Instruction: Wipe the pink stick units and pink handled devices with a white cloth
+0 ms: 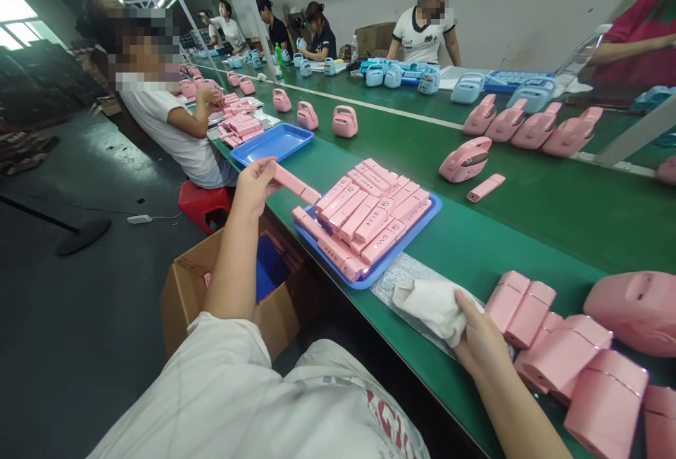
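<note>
My left hand is closed on the end of a long pink plastic bar, held just past the left edge of a blue tray. Piled in that tray are several similar pink bars, some with a row of small marks and a round symbol. My right hand grips a crumpled white cloth above a grey mat on the green table. Close to its right lie several pink plastic blocks with a silvery line across them.
A pink handled case and a single pink bar lie on the green conveyor, with more cases beyond. Another blue tray is further left. Below the table edge stands an open cardboard box. A co-worker sits at left.
</note>
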`<state>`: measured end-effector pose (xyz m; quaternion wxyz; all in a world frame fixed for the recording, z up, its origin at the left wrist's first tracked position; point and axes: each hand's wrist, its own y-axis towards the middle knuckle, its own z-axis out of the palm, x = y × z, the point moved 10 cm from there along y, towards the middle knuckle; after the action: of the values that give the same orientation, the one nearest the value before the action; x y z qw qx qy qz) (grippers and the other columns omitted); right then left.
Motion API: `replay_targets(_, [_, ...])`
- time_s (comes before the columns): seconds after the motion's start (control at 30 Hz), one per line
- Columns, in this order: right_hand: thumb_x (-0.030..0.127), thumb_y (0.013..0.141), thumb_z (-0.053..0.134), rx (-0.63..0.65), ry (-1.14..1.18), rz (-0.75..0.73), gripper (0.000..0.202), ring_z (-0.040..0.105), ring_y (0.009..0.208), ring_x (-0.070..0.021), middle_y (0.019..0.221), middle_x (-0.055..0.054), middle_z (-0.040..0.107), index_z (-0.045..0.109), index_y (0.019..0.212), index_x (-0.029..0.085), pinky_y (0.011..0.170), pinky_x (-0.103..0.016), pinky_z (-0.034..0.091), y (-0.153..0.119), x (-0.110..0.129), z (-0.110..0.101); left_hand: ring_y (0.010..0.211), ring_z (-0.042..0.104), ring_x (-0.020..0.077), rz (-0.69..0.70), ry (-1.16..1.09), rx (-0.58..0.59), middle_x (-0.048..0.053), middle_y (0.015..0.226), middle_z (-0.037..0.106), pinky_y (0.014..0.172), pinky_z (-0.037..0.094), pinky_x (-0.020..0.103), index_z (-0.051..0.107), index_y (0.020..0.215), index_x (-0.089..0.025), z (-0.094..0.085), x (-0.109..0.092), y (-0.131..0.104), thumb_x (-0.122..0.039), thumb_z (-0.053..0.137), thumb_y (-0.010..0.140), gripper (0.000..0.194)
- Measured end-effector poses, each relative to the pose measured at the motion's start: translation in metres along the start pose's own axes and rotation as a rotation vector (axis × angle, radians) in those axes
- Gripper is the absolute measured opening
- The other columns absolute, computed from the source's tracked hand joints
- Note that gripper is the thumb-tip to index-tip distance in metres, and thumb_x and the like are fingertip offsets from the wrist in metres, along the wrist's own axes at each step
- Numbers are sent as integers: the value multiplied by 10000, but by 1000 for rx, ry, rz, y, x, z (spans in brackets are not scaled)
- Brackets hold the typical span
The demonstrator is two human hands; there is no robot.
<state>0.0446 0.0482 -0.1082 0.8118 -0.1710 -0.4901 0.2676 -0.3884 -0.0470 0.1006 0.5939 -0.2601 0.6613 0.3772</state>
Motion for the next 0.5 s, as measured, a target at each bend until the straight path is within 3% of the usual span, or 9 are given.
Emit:
replay_targets(0.1, [303, 658, 747, -1, 46, -10, 295, 673, 1023, -293, 926, -97, 740, 669, 910, 171, 892, -421, 569, 1, 6, 1, 696, 603, 92, -36, -252, -6, -11, 756, 618, 685, 531, 222, 639, 950, -171, 26, 4, -35, -379, 711, 749, 297])
replay_targets(0.27, [319, 612, 761, -4, 191, -147, 389, 624, 1116, -309, 990, -103, 729, 685, 959, 160, 990, -447, 500, -15, 43, 5, 805, 657, 105, -208, -508, 172, -1, 841, 672, 748, 545, 207, 628, 909, -185, 114, 23, -115, -433, 789, 663, 385])
replay_targets(0.4, [328, 651, 743, -121, 274, -482, 373, 610, 1138, -275, 1053, -86, 709, 677, 977, 160, 1027, -440, 468, -51, 90, -8, 892, 680, 125, -395, -672, 321, 12, 916, 688, 784, 563, 217, 588, 885, -183, 176, 34, -173, -367, 784, 695, 329])
replay_targets(0.5, [344, 734, 718, -342, 225, -853, 354, 587, 1173, -249, 1104, -60, 692, 658, 1046, 189, 1015, -442, 479, -95, 117, -34, 913, 686, 138, -540, -702, 461, 15, 909, 696, 804, 566, 233, 563, 887, -186, 212, 40, -213, -311, 783, 706, 311])
